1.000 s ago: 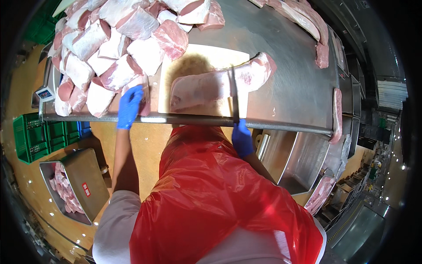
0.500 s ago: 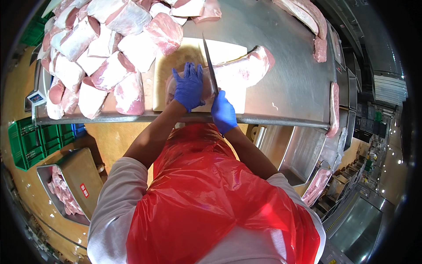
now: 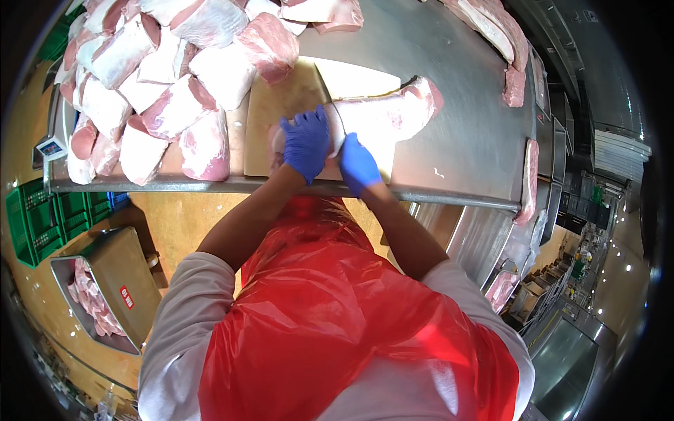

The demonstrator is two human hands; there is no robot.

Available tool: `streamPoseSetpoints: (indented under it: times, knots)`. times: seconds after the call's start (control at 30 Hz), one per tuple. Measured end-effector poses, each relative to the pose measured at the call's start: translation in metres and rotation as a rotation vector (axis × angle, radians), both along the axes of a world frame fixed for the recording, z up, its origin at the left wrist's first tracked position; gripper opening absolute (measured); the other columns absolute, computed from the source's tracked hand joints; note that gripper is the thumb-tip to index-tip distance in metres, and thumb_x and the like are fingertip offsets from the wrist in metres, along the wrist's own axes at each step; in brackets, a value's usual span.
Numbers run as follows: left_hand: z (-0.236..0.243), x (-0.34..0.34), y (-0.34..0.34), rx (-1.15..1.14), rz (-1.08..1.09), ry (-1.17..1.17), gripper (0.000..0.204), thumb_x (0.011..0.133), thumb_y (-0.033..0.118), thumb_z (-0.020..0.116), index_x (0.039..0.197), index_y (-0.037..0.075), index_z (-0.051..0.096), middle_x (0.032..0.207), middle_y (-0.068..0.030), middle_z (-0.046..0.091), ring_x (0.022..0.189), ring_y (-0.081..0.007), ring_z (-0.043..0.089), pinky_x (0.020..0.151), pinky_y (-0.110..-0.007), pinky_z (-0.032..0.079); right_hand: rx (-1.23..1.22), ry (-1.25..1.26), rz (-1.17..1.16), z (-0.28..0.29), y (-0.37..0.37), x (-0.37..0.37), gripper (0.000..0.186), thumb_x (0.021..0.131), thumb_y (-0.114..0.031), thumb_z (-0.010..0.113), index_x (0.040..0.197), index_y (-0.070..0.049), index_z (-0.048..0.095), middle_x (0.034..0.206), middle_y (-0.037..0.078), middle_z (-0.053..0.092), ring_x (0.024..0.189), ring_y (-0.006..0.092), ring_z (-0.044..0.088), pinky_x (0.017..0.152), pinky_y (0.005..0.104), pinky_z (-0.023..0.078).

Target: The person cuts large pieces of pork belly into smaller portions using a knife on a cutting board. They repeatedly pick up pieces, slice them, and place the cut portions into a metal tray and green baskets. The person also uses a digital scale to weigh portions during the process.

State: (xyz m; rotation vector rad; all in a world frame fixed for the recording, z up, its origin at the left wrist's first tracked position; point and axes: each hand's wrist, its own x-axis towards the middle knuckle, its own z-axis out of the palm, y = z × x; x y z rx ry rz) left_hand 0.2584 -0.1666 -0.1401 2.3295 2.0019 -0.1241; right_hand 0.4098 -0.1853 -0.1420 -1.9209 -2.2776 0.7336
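Note:
My left hand (image 3: 307, 144), in a blue glove, presses down on the near end of a pork loin (image 3: 336, 133), its fingers bent over the meat. The loin lies across a pale cutting board (image 3: 261, 133), and its rest (image 3: 414, 112) stretches right past the board onto the metal table. In my right hand (image 3: 359, 165), also blue-gloved, is the handle of a long knife (image 3: 326, 88). Its blade points away from me, down in the loin just right of my left fingers. A pinkish cut face shows beside the blade. My right hand hides the handle.
Several cut pork pieces (image 3: 172, 105) are heaped on the left of the metal table (image 3: 463, 140). Long pork strips (image 3: 491, 31) lie along the right side. Green crates (image 3: 31, 224) and a metal tub of meat (image 3: 102, 295) stand below left.
The knife has gone lower into the loin, drawn slightly back toward me. My left fingers have curled from spread to bent. The view has shifted a little.

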Motion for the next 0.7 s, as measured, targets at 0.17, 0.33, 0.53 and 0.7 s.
streamPoseSetpoints:
  times: [0.17, 0.33, 0.53, 0.7]
  knots:
    - [0.019, -0.018, 0.007, -0.094, 0.033, -0.186, 0.103, 0.062, 0.048, 0.084, 0.144, 0.005, 0.038, 0.114, -0.015, 0.059, 0.106, -0.0309, 0.06, 0.091, -0.055, 0.046, -0.05, 0.115, -0.024, -0.025, -0.047, 0.03, 0.028, 0.094, -0.009, 0.048, 0.119, 0.004, 0.046, 0.09, 0.03, 0.063, 0.083, 0.0443, 0.064, 0.071, 0.0527, 0.051]
    - [0.011, -0.077, 0.031, -0.052, 0.19, -0.672, 0.093, 0.064, 0.05, 0.083, 0.134, 0.0, 0.047, 0.108, -0.0188, 0.065, 0.098, -0.0339, 0.065, 0.083, -0.046, 0.052, -0.309, -0.166, 0.058, -0.01, -0.145, 0.116, 0.042, 0.09, -0.011, 0.053, 0.129, 0.001, 0.042, 0.089, 0.028, 0.066, 0.08, 0.0482, 0.064, 0.068, 0.0589, 0.05]
    - [0.032, -0.158, 0.05, -0.39, 0.749, -2.162, 0.049, 0.082, 0.013, 0.068, 0.128, 0.001, 0.057, 0.11, -0.0091, 0.067, 0.097, -0.0216, 0.065, 0.088, -0.033, 0.054, -0.211, -0.042, -0.303, 0.017, -0.171, 0.124, 0.024, 0.1, -0.029, 0.049, 0.103, -0.007, 0.04, 0.073, 0.032, 0.062, 0.074, 0.0551, 0.061, 0.059, 0.064, 0.046]
    - [0.162, -0.28, 0.116, -0.15, 0.716, -1.994, 0.054, 0.083, 0.035, 0.071, 0.125, 0.003, 0.06, 0.109, -0.0131, 0.068, 0.094, -0.0237, 0.066, 0.087, -0.034, 0.055, 0.061, 0.174, -0.366, -0.003, -0.134, 0.126, 0.023, 0.099, -0.023, 0.054, 0.106, -0.002, 0.049, 0.075, 0.029, 0.061, 0.074, 0.0517, 0.061, 0.055, 0.0572, 0.042]
